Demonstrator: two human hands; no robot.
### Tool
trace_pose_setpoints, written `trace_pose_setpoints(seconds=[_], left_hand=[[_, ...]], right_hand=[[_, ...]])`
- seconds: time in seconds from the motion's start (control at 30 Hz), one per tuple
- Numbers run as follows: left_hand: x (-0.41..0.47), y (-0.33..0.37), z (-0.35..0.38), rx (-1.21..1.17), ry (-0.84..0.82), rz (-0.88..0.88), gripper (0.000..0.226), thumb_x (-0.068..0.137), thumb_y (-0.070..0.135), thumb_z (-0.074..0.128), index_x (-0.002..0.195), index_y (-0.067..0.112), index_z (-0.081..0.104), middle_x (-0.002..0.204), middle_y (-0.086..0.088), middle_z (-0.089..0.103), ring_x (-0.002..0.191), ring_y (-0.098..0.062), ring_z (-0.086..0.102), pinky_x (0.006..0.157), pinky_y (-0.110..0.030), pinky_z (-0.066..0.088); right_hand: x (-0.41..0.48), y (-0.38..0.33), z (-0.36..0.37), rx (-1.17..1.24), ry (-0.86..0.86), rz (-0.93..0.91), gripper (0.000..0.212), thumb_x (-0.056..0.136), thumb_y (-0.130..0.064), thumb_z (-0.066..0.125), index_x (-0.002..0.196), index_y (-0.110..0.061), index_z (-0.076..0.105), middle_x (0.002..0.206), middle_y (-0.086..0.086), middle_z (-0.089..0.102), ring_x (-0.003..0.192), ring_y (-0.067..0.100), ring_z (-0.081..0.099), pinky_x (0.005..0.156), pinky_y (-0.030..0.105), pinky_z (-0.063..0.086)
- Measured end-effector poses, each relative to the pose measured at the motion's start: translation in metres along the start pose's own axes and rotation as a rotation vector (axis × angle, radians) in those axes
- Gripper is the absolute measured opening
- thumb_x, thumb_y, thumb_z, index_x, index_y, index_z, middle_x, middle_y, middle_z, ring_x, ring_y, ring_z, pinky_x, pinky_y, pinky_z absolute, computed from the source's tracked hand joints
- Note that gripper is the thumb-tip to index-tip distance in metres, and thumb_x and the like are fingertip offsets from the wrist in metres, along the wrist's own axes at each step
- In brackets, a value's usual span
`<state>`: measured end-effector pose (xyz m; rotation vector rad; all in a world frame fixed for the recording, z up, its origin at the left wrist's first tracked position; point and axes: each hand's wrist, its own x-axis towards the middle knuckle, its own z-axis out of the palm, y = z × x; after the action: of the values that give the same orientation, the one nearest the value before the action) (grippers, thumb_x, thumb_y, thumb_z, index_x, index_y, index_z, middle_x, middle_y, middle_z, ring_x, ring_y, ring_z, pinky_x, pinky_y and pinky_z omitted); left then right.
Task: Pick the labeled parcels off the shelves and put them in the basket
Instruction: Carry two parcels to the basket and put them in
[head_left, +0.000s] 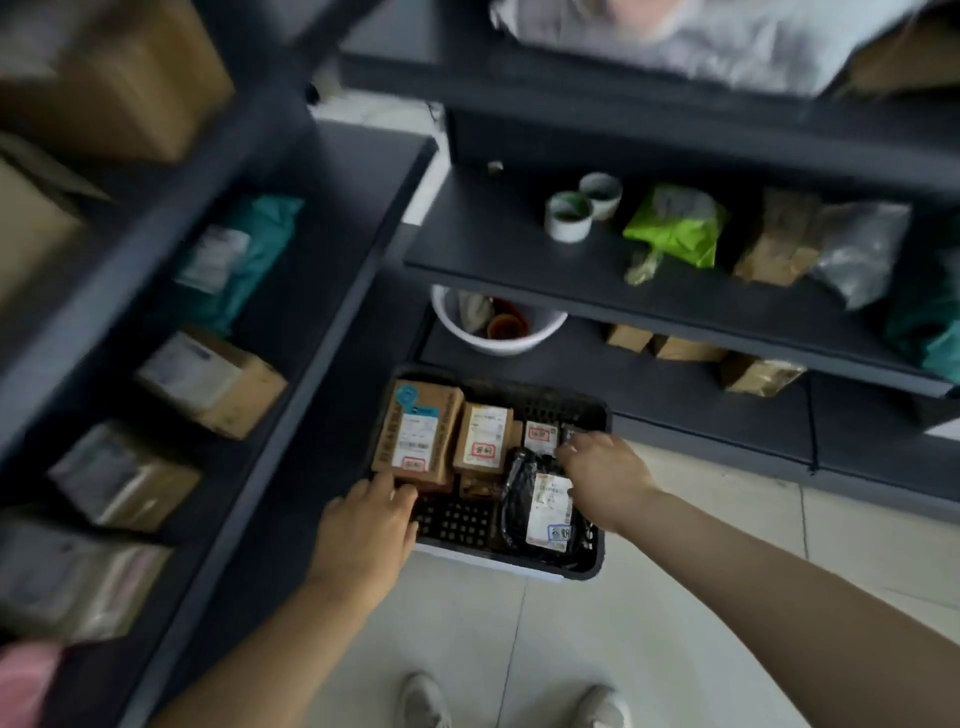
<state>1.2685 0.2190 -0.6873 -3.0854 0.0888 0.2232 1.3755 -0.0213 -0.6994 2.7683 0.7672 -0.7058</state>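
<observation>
Head view, and I'm looking straight down at the basket (592, 566) on the floor tiles, both hands in it. My left hand (363, 525) rests at the near-left rim, fingers laid loosely together against the lower edge of the big brown parcel (418, 434); whether they actually pinch it I can't tell. My right hand (605, 475) sits over the right side, fingers curled down at the top of the black bag parcel (537, 512), which lies just under and to the left of them, its white label facing up. Whether those fingers grip the bag or merely touch it is hidden by the knuckles. A smaller brown box (483, 439) stands between the two, touching the big one. To do this well, I judge: nudge parcels flat and tight, labels up, leave the open mesh corner free for more. Plenty of parcels wait on the left shelf (332, 270).
</observation>
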Motion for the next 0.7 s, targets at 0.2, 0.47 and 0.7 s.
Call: trace_pose_setpoints(seconds=[0.2, 0.47, 0.7], left_hand=[[-0.066, -0.015, -0.123, 0.070, 0.068, -0.160, 0.030, 0.056, 0.027, 0.084, 0.078, 0.016, 0.067, 0.071, -0.005, 0.054, 0.061, -0.024, 0.057, 0.044, -0.032, 0.042], [-0.212, -0.008, -0.213, 0.078, 0.159, -0.500, 0.033, 0.062, 0.024, 0.082, 0.088, 0.010, 0.068, 0.078, -0.012, 0.060, 0.064, -0.030, 0.059, 0.047, -0.032, 0.047], [-0.399, 0.024, -0.244, 0.126, 0.173, -0.871, 0.035, 0.061, 0.032, 0.081, 0.089, 0.017, 0.066, 0.078, -0.007, 0.059, 0.066, -0.027, 0.059, 0.046, -0.032, 0.045]], right_hand=[[-0.059, -0.040, -0.126, -0.085, 0.112, -0.220, 0.039, 0.088, -0.020, 0.057, 0.126, -0.015, 0.048, 0.126, 0.010, 0.049, 0.118, 0.031, 0.045, 0.102, 0.042, 0.033], [-0.141, -0.119, -0.224, -0.228, 0.251, -0.538, 0.043, 0.090, -0.016, 0.050, 0.133, -0.016, 0.043, 0.127, 0.009, 0.049, 0.119, 0.030, 0.044, 0.103, 0.043, 0.032], [-0.237, -0.233, -0.243, -0.344, 0.318, -0.841, 0.045, 0.090, -0.018, 0.050, 0.135, -0.018, 0.041, 0.133, 0.009, 0.049, 0.122, 0.029, 0.044, 0.101, 0.043, 0.035]])
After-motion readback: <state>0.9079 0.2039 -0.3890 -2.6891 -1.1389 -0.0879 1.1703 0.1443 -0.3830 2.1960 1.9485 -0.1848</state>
